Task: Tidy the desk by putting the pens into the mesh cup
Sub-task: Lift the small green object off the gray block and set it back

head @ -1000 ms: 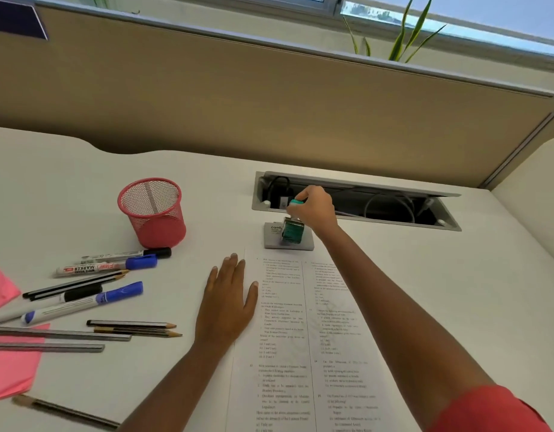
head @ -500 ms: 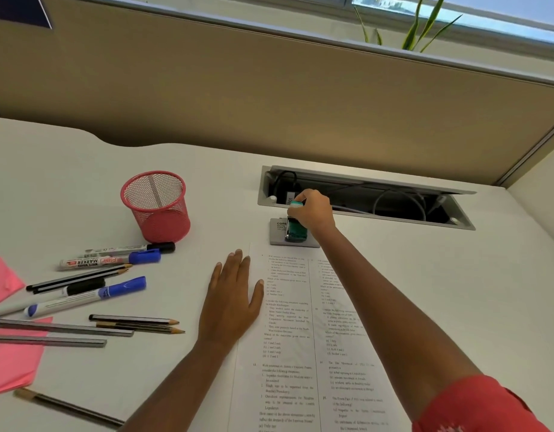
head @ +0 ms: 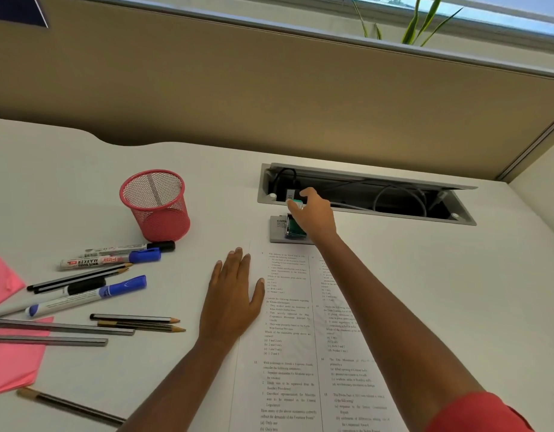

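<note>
A red mesh cup (head: 156,204) stands upright on the white desk, with nothing visible inside. In front of it and to its left lie several markers: a black-capped one (head: 129,248), a blue-capped one (head: 110,260) and a longer blue-capped one (head: 88,296), among several pencils (head: 135,318). My left hand (head: 232,300) rests flat on the desk at the left edge of a printed sheet (head: 289,344). My right hand (head: 314,213) grips a small green stamp (head: 296,229) standing on a grey ink pad (head: 277,228) beyond the sheet.
An open cable tray (head: 366,194) with wires is sunk into the desk behind the ink pad. Pink paper (head: 7,353) lies at the left edge under two grey rulers (head: 51,333). A tan partition rises behind the desk.
My right hand has set the green stamp down upright on the ink pad and still grips it. My left hand has stayed flat by the sheet.
</note>
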The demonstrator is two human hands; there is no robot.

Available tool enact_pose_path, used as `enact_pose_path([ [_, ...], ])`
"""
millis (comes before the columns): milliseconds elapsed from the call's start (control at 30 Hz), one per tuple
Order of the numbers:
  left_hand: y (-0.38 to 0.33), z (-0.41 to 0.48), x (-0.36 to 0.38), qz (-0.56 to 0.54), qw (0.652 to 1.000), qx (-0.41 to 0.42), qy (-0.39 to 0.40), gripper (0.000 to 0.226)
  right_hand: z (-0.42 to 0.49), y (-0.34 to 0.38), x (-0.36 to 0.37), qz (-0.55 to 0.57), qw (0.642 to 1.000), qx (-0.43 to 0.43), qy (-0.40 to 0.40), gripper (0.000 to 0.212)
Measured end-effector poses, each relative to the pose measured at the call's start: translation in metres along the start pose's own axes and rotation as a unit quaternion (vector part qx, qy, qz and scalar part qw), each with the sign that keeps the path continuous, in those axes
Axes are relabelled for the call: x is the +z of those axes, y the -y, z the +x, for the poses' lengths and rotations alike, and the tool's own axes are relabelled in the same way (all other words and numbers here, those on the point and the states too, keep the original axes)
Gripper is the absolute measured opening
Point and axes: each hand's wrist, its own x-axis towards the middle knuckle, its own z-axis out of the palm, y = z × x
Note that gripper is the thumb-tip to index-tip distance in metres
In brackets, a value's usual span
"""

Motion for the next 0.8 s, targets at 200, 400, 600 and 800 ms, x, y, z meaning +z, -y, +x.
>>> enact_pose_path([
  [200, 0.001, 0.000, 0.000, 0.015, 1.000, 0.005, 0.005, 0.075, -0.042, -0.020, -0.009, 0.012, 0.994, -0.040, -0.100, 0.043],
  [400, -0.005, -0.001, -0.007, 0.004, 1.000, -0.006, 0.002, 0.078, -0.158, -0.049, 0.001, 0.036, 0.993, -0.057, -0.093, 0.039],
  [600, -0.009, -0.016, -0.013, -0.012, 0.999, -0.009, 0.029, 0.057, -0.232, -0.057, 0.019, -0.027, 0.995, -0.045, -0.090, 0.062],
  [800, -0.010, -0.055, -0.024, 0.010, 0.998, 0.015, 0.061, 0.048, -0.240, -0.065, 0.022, -0.068, 0.995, -0.047, -0.052, 0.079],
])
